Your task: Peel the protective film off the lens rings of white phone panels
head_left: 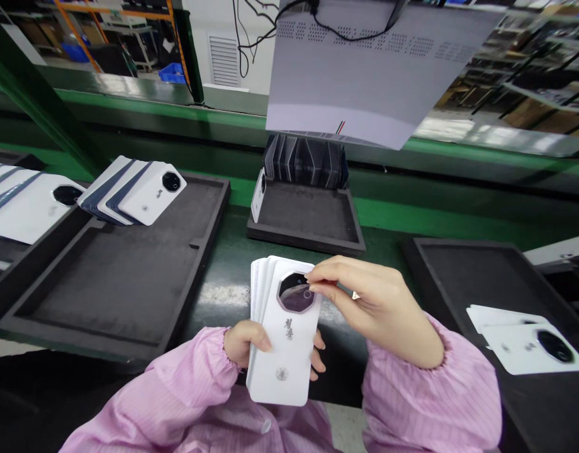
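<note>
Pink in the sleeves point(431, 393), cradling fanned white panels point(286, 362) in the left hand point(245, 343) above the bench point(223, 296), seemingly to steady them while pinching apparent film point(296, 301) with the right hand point(384, 302). Facing a black tray point(308, 206), probably placed for easy reach

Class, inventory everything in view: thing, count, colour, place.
Fanned flat panels: several, white, front centre, held
Octagonal camera windows: several, dark, on panels
Shallow rectangular trays: at least three, black, left, centre, right
Overlapping panels: several, white, bluish, left
Loose panels: at least two, white, right tray
Leaning panel: one, white, centre tray
Upright sheets: many, dark, centre tray
Hanging sheet: one, pale grey, top
Thin cables: several, black, top
Metal rack: one, orange, upper left
Plastic bins: at least two, blue, background
Beams: several, green, behind
Tabletop: one, dark green, beneath
Sleeves: two, pink, front
Left hand: one, bare, holding panels
Right hand: one, bare, at camera window
</note>
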Tool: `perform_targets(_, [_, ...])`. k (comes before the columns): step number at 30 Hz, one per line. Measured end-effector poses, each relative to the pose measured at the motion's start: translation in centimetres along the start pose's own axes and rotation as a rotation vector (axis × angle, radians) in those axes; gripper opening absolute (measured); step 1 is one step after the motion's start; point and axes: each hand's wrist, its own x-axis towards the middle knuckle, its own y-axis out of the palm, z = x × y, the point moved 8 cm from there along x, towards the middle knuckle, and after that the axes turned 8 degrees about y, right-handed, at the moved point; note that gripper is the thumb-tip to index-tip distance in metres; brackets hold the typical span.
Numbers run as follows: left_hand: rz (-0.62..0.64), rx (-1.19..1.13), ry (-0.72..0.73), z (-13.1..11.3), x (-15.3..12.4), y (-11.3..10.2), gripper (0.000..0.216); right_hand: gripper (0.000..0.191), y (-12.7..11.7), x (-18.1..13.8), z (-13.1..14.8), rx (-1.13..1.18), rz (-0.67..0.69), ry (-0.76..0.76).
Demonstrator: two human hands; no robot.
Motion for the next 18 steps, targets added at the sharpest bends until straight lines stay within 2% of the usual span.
perform_targets(9, [-0.01,0.007,0.026,-0.3,-0.1,0.0,0.067,0.013,0.9,0.2,-0.3,-0.101,-0.016,0.043])
perform_targets(10, [-0.009,0.013,0.027,-0.3,-0.1,0.0,0.067,0.017,1.1,0.2,-0.7,-0.14,-0.019,0.082])
perform_targets(12, [-0.003,0.041,0.023,-0.3,-0.1,0.0,0.066,0.043,1.6,0.5,-2.1,-0.187,-0.003,0.181])
perform_targets(14, [-0.012,0.089,0.037,-0.5,0.0,-0.1,0.065,0.058,2.6,0.8,-3.6,-0.128,0.097,0.26])
perform_targets(16, [-0.028,0.124,0.049,-0.6,0.0,-0.2,0.064,0.045,3.6,0.9,-4.6,0.001,0.244,0.301])
perform_targets(18, [-0.023,0.131,0.048,-0.7,-0.1,-0.2,0.065,0.027,3.4,1.0,-5.4,0.111,0.278,0.345])
